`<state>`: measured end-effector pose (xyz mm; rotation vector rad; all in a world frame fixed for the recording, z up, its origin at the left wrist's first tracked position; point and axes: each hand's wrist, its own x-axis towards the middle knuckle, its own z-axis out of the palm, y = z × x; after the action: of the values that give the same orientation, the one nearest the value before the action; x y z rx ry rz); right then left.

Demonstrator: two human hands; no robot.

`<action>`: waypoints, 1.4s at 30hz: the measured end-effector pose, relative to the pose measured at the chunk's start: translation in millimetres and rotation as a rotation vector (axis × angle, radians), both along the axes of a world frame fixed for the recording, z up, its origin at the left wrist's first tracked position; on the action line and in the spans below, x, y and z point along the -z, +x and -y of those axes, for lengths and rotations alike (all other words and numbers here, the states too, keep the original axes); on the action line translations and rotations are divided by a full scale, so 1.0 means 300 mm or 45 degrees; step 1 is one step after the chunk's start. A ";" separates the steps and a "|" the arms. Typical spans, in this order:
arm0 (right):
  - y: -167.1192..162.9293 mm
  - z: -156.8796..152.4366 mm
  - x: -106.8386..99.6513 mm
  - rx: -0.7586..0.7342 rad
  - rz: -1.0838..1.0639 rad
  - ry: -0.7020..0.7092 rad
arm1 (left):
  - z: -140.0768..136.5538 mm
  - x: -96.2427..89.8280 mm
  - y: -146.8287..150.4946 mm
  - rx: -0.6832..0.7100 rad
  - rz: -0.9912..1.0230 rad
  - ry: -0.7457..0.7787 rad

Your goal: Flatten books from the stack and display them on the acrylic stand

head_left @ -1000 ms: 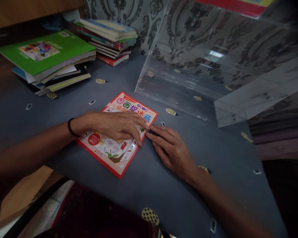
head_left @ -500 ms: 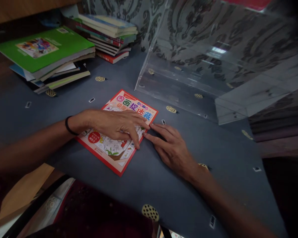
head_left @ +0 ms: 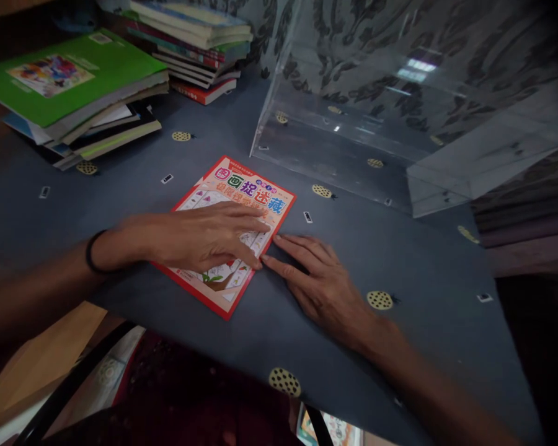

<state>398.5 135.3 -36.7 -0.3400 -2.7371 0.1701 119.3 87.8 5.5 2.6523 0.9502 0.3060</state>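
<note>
The step we judge to be in hand is steadying and squaring the booklet (head_left: 253, 197), which lies flat, cover up and turned at a slant, on the dark patterned tablecloth (head_left: 339, 378), in front of the clear plastic stand (head_left: 439, 189). To do it well, we would let the upper palm press lightly and evenly, so that the glossy cover neither buckles nor skids, and we would use the other fingertips as a soft fence along the edge, giving just enough push to line it up without bending a corner. Small, paired nudges should serve us better than one hard shove, since a thin booklet will probably slide easily on cloth. Our left hand (head_left: 202, 235) is palm down across the middle of the cover, fingers stretched out and loosely parted, grasping nothing; its fingertips reach toward the right-hand edge. Our right hand (head_left: 323, 282) lies low beside that edge, open, with the fingers gently bent and held together, and its foremost tips appear to meet the booklet's border. The tips of the two hands come very near each other there; whether they touch, we cannot tell. Neither hand is closed around anything, nor lifts the booklet.
</note>
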 end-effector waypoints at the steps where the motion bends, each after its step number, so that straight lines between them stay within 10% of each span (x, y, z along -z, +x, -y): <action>1: 0.001 0.004 -0.003 -0.008 0.008 -0.018 | 0.024 0.004 -0.001 -0.019 -0.002 0.036; 13: -0.012 0.032 -0.001 0.006 0.028 -0.074 | 0.209 0.005 0.010 -0.131 -0.123 0.084; 42: -0.010 0.057 -0.005 -0.003 -0.036 -0.161 | 0.300 0.076 0.106 -0.394 -0.110 0.282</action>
<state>395.4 118.1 -35.2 -0.3664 -2.7050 0.3468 151.0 -2.2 -17.3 2.7265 1.4351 0.3879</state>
